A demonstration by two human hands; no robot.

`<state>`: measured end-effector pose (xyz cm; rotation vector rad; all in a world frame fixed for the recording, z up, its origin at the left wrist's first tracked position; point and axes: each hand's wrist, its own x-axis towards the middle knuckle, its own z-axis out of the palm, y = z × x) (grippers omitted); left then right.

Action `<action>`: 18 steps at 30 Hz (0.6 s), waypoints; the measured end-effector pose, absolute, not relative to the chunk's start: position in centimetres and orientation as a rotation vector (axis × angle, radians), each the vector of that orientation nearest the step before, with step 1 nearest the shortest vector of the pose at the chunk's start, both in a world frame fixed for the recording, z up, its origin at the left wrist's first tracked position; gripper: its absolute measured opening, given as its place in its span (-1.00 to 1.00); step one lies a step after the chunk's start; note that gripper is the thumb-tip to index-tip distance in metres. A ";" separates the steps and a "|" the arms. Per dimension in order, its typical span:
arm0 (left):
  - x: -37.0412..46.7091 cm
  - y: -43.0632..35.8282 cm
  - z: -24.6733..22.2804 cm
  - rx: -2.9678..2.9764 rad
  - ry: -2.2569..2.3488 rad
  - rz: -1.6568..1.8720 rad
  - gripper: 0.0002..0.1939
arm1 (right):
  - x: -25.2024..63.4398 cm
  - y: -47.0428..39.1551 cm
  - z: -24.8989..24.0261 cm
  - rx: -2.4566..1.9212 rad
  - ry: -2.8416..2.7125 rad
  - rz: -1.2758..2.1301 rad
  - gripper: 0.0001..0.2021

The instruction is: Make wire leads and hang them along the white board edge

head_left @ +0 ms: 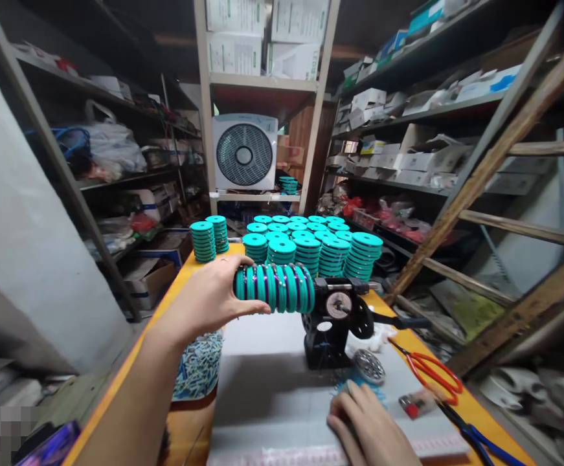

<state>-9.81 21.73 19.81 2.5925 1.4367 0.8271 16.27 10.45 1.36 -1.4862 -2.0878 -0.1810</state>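
Note:
My left hand (214,292) is wrapped round the left end of a row of teal spools (274,287), thumb below and fingers on the far side. Dark line is wound on the spools, which lie sideways against a black hand-crank winder (327,336) with a round dial. On the white board, my right hand (366,421) is curled with fingertips down at small teal bits (376,390); whatever it may pinch is hidden. Just beyond those fingers sits a silver perforated metal disc (368,367).
Stacked teal spools (282,249) stand along the table's far side. A tray of small blue-green pieces (198,366) is at left. Red-handled scissors (434,375), a lighter (416,402) and blue-handled pliers (478,435) lie at right. A wooden ladder (485,217) leans beside the shelves.

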 end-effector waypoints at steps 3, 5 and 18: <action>-10.0 21.9 19.3 2.539 1.377 0.899 -0.37 | 16.0 10.9 2.7 -1.285 -2.083 -0.296 -0.80; -10.0 22.0 19.1 2.529 1.336 0.916 -0.40 | 15.5 11.2 5.3 -1.212 -2.077 -0.171 -0.84; -9.9 22.0 19.2 2.498 1.286 0.949 -0.47 | 7.8 20.1 18.3 -0.828 -1.854 0.105 -0.86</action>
